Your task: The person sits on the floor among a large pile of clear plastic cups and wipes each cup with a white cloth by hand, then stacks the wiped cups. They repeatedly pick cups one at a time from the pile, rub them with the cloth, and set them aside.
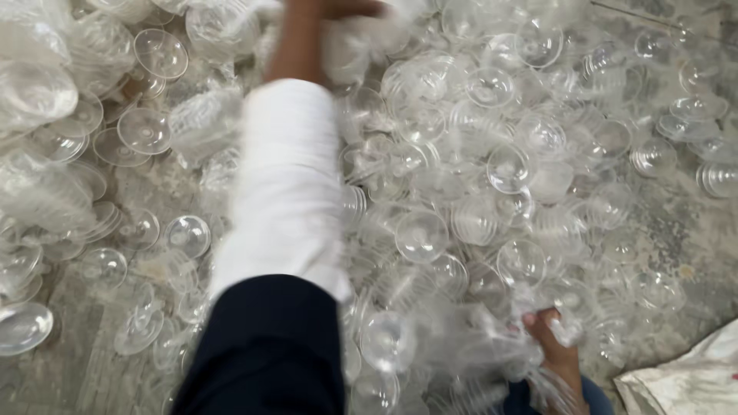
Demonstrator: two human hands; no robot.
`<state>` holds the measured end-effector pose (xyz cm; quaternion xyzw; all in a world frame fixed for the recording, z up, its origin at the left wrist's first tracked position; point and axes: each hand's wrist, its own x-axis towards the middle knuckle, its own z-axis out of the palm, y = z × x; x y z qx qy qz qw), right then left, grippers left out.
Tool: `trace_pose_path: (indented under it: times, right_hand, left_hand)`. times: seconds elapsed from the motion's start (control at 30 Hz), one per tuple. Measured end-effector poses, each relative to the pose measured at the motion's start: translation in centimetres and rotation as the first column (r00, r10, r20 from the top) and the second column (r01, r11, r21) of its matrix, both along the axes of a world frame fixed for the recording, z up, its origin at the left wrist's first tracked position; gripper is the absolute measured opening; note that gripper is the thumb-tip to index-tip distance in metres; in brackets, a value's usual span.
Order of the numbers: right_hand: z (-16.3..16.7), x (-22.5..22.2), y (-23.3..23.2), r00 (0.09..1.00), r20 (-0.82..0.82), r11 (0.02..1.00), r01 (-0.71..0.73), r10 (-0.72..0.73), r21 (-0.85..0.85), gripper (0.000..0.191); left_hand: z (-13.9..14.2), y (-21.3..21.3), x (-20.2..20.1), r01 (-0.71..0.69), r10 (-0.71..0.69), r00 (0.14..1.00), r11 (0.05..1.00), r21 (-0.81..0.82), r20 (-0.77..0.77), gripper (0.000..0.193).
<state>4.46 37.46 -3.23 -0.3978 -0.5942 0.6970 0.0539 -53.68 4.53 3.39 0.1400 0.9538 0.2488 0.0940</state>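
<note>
Covering nearly the whole grey concrete floor (692, 253): a loose heap of clear plastic cups (461, 177), most lying singly, rims up or tipped over; some nested into short stacks, thickest along the left edge (38, 92); motion blur smears much of it.

Left arm next in size: dark upper sleeve (265, 353), then a white cuff (284, 184), running from bottom centre up over the heap; left hand (338, 11) sits at the top edge, mostly cropped and blurred; a bunch of crumpled clear plastic (361, 38) lies against it, but cannot tell whether the fingers are clenched on it or just touching.

White sack (692, 380) at the bottom right corner, lying on the floor, apart from the heap.

Right hand (553, 346) low right, near the bottom edge, just left of the sack; fingers curled around a nested stack of clear cups (500, 353) that lies roughly sideways, stretching left from the hand into the pile; grasp looks closed on it; blue cuff (596, 396) just visible beneath.
</note>
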Motion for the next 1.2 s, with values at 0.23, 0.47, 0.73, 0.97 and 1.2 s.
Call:
trace_pose_path:
  times: [0.23,0.47,0.73,0.97,1.2]
  right_hand:
    - [1.2,-1.3,-1.6,0.984,-0.178,0.981,-0.011,-0.023,-0.192,0.024]
    - [1.2,-1.8,-1.0,0.933,-0.352,0.987,-0.121,0.076,-0.107,0.023]
    - [2.4,-1.8,-1.5,0.834,-0.534,0.971,-0.222,0.143,-0.086,0.026]
    - [7.7,1.1,-7.2,0.542,-0.522,0.751,-0.421,0.658,0.509,0.016]
    - [15.5,6.2,-13.3,0.448,-0.34,0.559,-0.589,0.827,0.583,0.02]
  left_hand:
    - [-0.5,-16.5,11.5,0.019,-0.001,0.993,0.988,-0.155,0.117,0.055]
    - [-2.6,-12.9,27.6,0.482,-0.485,0.87,0.874,0.058,0.084,0.048]
    - [0.3,-9.1,49.1,0.262,-0.292,0.956,0.87,0.417,0.008,0.046]
    - [-0.1,-8.4,61.2,-0.322,0.23,0.941,0.834,0.448,0.247,0.062]
    - [0.4,-6.9,62.8,-0.243,0.42,0.908,0.557,0.794,-0.016,0.035]
